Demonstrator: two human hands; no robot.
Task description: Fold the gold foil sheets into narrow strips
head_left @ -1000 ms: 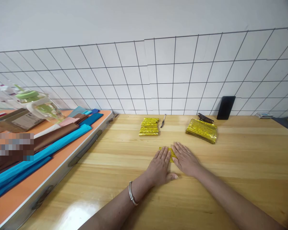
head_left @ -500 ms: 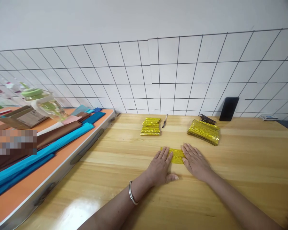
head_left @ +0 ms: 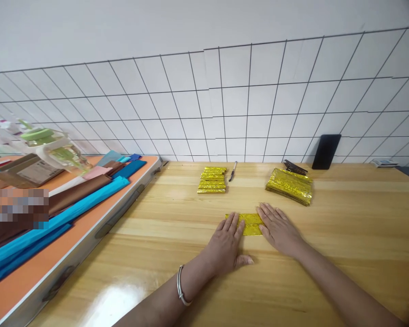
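Sheet of gold foil, one: lying flat on the wooden tabletop in front of you, crease lines running along its length, both ends partly covered by your hands. Left hand: yours, palm down, laid flat over the sheet's left end, four fingers close together and thumb stretched out onto bare wood; silver bracelet at the wrist. Right hand: yours, palm down, fingers extended and slightly spread, fingers and thumb at the sheet's right end; you pinch nothing with either one. Folded gold strips, several: in a row beyond your left hand, well apart from the sheet. Pen, one: just right of the strips, near the wall. Stack of gold foil, one: beyond your right hand, set askew. Black clip-like object, one: just behind that stack. Black slab, one: leaning upright on the wall, farther right. Orange surface, to your left: bearing a turquoise roll, a brown roll, a cardboard box and a green-lidded bottle, the last blurred.
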